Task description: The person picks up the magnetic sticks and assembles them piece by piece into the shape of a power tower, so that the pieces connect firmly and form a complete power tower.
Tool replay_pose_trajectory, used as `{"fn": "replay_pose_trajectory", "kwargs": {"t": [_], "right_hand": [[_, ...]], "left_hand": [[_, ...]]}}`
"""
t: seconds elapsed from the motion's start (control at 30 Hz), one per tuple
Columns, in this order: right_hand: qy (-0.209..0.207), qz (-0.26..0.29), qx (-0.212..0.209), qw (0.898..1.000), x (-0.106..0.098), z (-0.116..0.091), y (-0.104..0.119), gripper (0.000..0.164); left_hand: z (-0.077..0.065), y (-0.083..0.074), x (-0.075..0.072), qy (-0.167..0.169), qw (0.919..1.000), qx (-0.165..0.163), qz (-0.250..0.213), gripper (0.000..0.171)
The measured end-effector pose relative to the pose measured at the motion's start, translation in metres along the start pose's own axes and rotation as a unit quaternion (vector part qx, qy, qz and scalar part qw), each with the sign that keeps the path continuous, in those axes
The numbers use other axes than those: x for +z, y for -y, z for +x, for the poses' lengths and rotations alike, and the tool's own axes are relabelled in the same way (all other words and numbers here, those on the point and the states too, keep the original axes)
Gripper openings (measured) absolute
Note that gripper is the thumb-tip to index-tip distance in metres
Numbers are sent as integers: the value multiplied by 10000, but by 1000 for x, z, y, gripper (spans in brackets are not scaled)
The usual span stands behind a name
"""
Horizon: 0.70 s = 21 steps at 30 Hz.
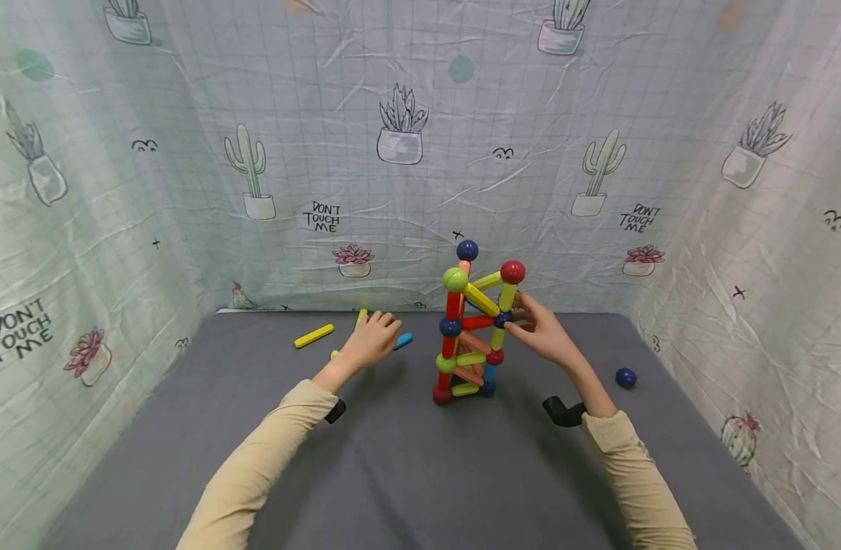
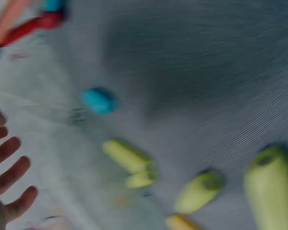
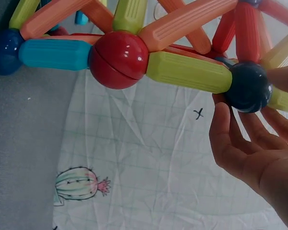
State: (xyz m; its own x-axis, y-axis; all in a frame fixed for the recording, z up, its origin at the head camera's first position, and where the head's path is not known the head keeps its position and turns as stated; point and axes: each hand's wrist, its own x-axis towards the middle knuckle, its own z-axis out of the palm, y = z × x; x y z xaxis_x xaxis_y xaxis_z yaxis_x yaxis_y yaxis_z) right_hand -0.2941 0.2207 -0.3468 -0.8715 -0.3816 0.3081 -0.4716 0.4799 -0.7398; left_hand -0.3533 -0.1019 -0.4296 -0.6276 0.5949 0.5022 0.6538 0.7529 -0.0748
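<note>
A tower of coloured rods and balls stands upright on the grey surface, with a blue ball at its highest point. At its right side my right hand grips a dark blue ball joined into the frame, thumb on one side and fingers on the other. My left hand hovers left of the tower, fingers spread in the left wrist view and holding nothing. Close by it are a blue rod and a yellow-green rod, partly hidden behind the hand.
A yellow rod lies farther left, and several loose rods show blurred in the left wrist view. On the far right sits a loose blue ball. A cactus-print cloth hangs behind and along both sides of the grey surface.
</note>
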Motion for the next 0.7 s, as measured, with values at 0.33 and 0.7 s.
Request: {"fn": "replay_pose_trajectory", "kwargs": {"t": [0.33, 0.7], "right_hand": [[179, -246, 16, 9995, -4, -11, -1, 58], [346, -333, 34, 9988, -10, -13, 3, 63]], "left_hand": [[-13, 5, 62, 1757, 9805, -757, 459, 33], [-3, -5, 49, 1466, 9790, -418, 1350, 21]]}}
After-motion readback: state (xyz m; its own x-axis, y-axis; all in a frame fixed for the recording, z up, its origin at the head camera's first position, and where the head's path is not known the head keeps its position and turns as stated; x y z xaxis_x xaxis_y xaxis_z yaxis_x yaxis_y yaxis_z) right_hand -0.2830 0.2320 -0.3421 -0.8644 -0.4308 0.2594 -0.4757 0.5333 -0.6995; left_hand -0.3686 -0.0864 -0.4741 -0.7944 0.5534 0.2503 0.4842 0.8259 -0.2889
